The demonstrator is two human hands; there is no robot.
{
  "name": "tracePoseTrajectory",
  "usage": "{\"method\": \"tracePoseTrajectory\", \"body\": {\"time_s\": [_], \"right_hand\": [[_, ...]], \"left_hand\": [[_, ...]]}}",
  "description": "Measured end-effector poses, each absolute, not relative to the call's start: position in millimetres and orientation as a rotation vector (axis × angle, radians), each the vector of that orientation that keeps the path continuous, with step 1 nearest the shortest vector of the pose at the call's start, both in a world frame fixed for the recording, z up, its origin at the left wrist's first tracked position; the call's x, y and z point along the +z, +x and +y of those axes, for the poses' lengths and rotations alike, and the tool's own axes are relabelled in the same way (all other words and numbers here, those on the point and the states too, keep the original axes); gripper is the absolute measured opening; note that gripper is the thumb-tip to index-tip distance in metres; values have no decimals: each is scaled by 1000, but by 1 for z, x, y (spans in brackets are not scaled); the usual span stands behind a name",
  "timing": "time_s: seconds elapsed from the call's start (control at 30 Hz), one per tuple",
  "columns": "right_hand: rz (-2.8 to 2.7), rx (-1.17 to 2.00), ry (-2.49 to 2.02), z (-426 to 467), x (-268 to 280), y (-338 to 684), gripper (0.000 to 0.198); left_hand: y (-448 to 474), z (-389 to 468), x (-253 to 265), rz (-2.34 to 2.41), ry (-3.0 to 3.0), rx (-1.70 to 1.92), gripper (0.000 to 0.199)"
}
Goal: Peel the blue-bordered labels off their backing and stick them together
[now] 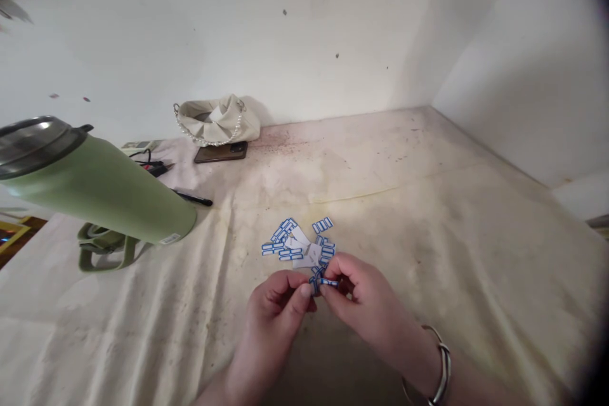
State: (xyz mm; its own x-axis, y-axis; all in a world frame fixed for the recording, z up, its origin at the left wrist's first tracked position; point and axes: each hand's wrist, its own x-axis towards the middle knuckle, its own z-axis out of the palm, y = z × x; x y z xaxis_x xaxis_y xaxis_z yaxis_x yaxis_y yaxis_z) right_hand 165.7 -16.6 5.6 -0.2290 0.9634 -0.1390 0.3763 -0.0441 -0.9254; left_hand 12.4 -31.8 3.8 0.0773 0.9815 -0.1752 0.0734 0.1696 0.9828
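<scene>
My left hand (278, 304) and my right hand (361, 288) meet low in the middle of the view. Thumb and fingers of both are pinched on a small strip of blue-bordered white labels (329, 282), which looks folded or bent between them. Just beyond the fingertips, a loose pile of similar label strips (291, 254) lies fanned out on the cloth, with some plain white pieces (297, 238) among them. One strip (322, 224) sits apart at the pile's far right. A metal bangle (445, 365) circles my right wrist. The fingers partly hide the held strip.
A tall green tumbler (109, 184) with a steel lid stands at left, a green strap handle (107, 254) beside its base. Behind are a black pen (193, 197), a phone (221, 152) and a white bag (214, 119) with a beaded strap. A wrinkled cream cloth (157, 311) covers the table.
</scene>
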Motion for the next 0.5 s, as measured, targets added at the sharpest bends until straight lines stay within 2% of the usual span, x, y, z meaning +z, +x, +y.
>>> {"method": "tracePoseTrajectory", "body": {"time_s": [0.37, 0.5], "right_hand": [[-1533, 1314, -1385, -20, 0, 160, 9], [-1346, 1392, -1288, -22, -4, 160, 44]], "left_hand": [[16, -32, -5, 1331, 1092, 1054, 11], [14, -32, -2, 1303, 1016, 1064, 11]]}}
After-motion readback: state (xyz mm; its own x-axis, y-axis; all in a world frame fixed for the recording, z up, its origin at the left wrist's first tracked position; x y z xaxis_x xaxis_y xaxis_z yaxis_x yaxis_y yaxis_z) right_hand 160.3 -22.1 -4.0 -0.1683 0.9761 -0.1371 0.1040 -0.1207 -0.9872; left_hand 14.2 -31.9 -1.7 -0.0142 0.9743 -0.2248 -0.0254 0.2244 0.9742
